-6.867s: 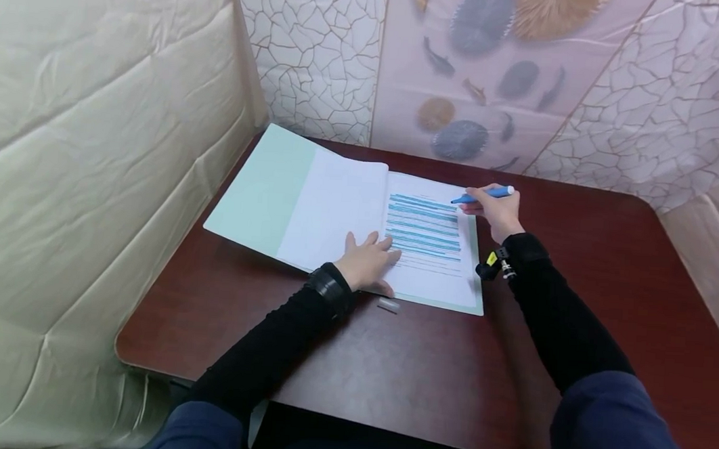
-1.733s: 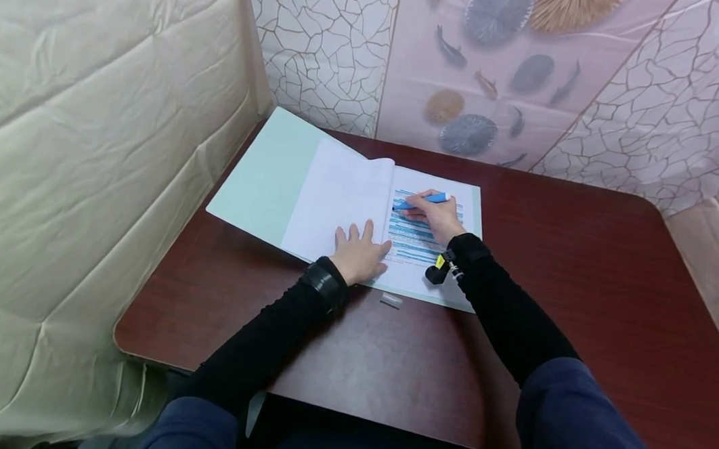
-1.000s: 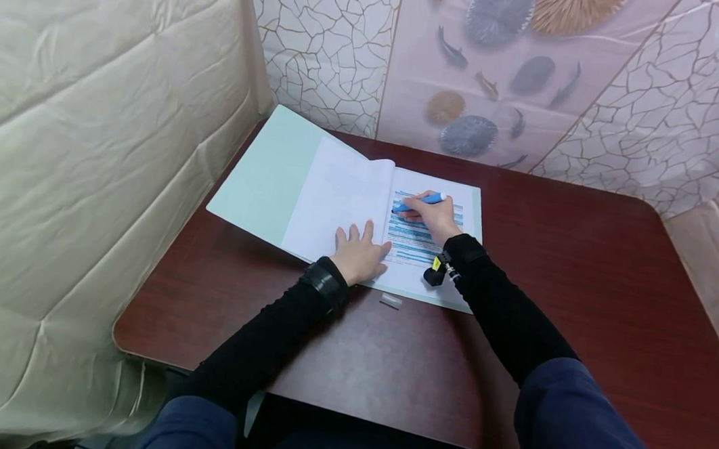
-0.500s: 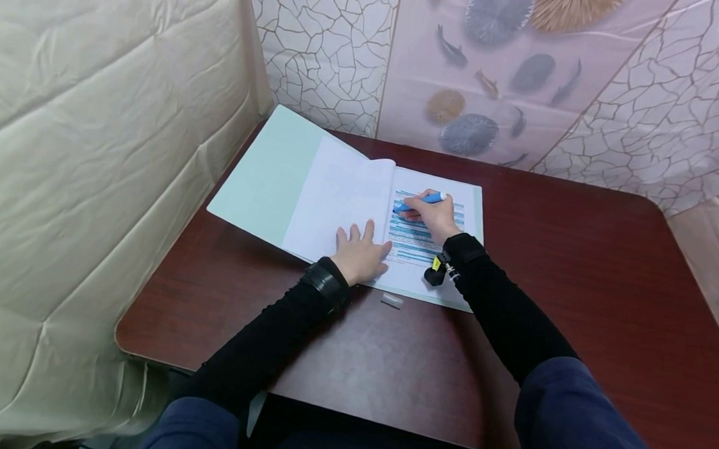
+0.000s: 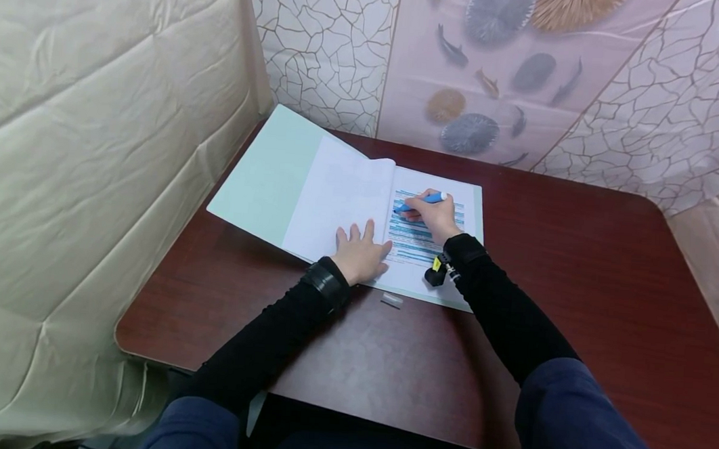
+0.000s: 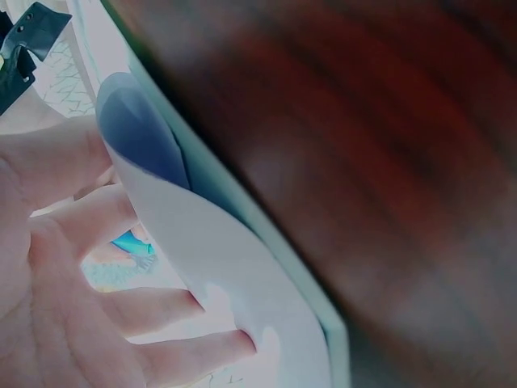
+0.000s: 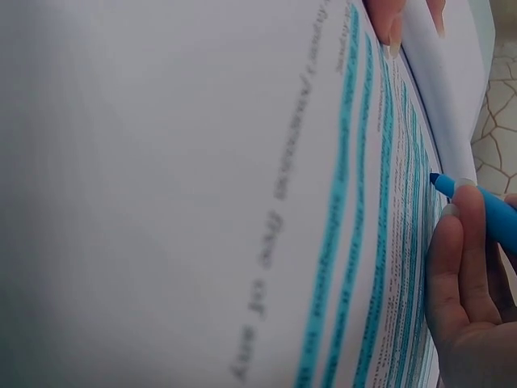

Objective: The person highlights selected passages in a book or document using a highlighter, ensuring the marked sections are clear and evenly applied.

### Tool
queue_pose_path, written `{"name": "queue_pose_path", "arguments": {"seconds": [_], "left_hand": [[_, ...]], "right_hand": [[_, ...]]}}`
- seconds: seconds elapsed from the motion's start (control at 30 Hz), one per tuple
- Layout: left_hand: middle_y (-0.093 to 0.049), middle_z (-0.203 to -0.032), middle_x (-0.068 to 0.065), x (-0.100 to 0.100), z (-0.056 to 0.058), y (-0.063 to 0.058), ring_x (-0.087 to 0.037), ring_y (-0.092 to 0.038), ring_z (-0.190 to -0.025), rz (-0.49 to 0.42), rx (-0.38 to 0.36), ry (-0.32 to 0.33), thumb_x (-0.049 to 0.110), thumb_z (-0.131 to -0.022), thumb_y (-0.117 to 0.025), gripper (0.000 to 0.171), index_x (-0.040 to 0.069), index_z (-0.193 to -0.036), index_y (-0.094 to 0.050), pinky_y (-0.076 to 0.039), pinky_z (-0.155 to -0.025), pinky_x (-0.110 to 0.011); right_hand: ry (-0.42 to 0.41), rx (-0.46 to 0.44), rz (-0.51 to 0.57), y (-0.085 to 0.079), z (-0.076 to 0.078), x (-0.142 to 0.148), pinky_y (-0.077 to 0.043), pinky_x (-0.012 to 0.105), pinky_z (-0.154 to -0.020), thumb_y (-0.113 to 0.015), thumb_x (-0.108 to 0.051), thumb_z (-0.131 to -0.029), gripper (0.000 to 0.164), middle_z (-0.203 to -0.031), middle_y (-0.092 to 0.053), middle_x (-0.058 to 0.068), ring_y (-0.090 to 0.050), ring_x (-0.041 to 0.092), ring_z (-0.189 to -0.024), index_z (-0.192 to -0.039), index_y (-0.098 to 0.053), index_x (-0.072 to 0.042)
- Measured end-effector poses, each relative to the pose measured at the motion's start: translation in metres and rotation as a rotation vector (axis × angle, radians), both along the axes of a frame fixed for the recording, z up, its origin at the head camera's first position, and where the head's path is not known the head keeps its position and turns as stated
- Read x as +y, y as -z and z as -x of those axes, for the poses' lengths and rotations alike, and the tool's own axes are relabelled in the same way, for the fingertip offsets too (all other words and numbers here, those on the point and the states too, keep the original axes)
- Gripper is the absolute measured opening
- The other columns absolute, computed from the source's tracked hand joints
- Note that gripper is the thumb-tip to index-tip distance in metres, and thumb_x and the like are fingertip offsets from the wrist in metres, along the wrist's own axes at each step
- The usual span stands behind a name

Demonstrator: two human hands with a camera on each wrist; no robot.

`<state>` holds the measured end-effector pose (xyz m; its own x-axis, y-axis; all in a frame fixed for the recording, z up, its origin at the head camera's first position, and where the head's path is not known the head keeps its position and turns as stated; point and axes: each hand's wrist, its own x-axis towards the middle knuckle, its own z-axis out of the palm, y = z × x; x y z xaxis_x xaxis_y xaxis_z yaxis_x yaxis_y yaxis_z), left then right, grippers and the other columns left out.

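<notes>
My right hand [image 5: 438, 218] grips a blue highlighter [image 5: 423, 201] over the printed right-hand page [image 5: 420, 275], where many text lines carry blue marking. In the right wrist view the highlighter's tip [image 7: 437, 179] is at the left end of the lines, by the fold; whether it touches the paper is hard to tell. My left hand [image 5: 359, 255] rests with spread fingers on the lower part of the blank left page [image 5: 336, 196], near the fold. The pages lie in an open pale green folder [image 5: 264, 179]. In the left wrist view the page's lower edge [image 6: 218, 234] curls up from the cover.
A small translucent cap [image 5: 391, 299] lies on the brown table [image 5: 575, 297] just in front of the folder. Patterned cloth [image 5: 326, 53] hangs behind the table, and a cream cover [image 5: 94, 170] stands at its left side.
Since the earliest frame, my right hand has brought the highlighter from the right end of the lines to the left end. Over the last second both hands are nearly still.
</notes>
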<state>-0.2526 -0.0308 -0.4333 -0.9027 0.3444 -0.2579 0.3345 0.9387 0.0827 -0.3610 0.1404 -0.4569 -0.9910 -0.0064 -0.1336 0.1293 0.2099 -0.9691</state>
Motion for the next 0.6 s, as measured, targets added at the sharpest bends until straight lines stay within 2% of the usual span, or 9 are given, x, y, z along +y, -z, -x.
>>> {"name": "queue_pose_path", "arguments": {"seconds": [0.6], "left_hand": [[-0.01,-0.149,-0.019,0.0011,0.0004,0.0003,-0.045,-0.017,-0.131,0.013,-0.006,0.003,0.047,-0.09,-0.044,0.054,0.032,-0.14,-0.03,-0.015,-0.099,-0.063]], "right_hand": [[0.005,0.014,-0.001,-0.0055,-0.0057,0.0043,-0.052,0.029,-0.075,-0.066,-0.021,-0.082,0.018,-0.09,-0.068,0.016,-0.068,0.023,-0.077,-0.084,-0.054,-0.007]]}}
